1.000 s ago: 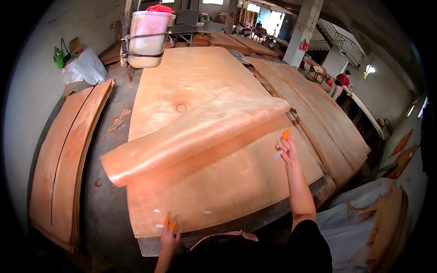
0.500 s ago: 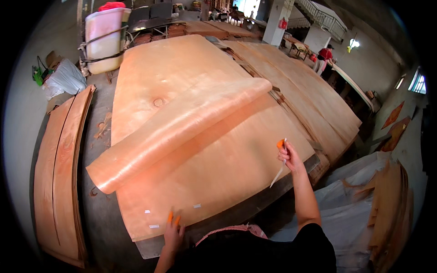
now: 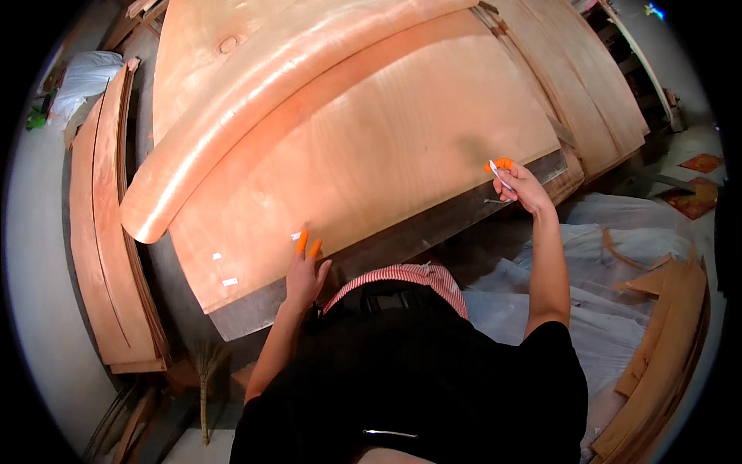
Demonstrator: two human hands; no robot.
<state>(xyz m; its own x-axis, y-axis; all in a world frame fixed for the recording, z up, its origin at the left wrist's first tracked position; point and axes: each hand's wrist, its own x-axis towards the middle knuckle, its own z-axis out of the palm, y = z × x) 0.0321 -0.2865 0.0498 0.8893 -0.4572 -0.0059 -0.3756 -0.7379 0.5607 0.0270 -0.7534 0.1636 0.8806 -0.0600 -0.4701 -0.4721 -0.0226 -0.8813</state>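
Note:
A broad, thin wood veneer sheet (image 3: 371,155) lies in front of me, with a rolled part (image 3: 255,97) across it. My left hand (image 3: 304,277) is over its near edge, fingers stretched, orange covers on two fingertips. One fingertip is at a small white tape piece (image 3: 295,236); whether it presses down I cannot tell. Two more white pieces, one near the corner (image 3: 229,282) and one above it (image 3: 217,256), stick to the sheet. Above the near right edge my right hand (image 3: 522,188), with an orange-covered finger, pinches a thin white strip (image 3: 497,173) that looks like tape.
A dark board edge (image 3: 386,251) shows under the veneer. Stacked wood sheets (image 3: 100,224) stand at the left, and more veneer (image 3: 576,69) lies at the far right. Plastic sheeting (image 3: 572,263) and wood offcuts (image 3: 657,332) lie at my right. A broom (image 3: 205,387) is at the lower left.
My view has tipped downward. My left hand has moved from beside the corner pieces to the right-hand white piece. The white strip, which hung long below my right hand, now shows mostly at its fingertips.

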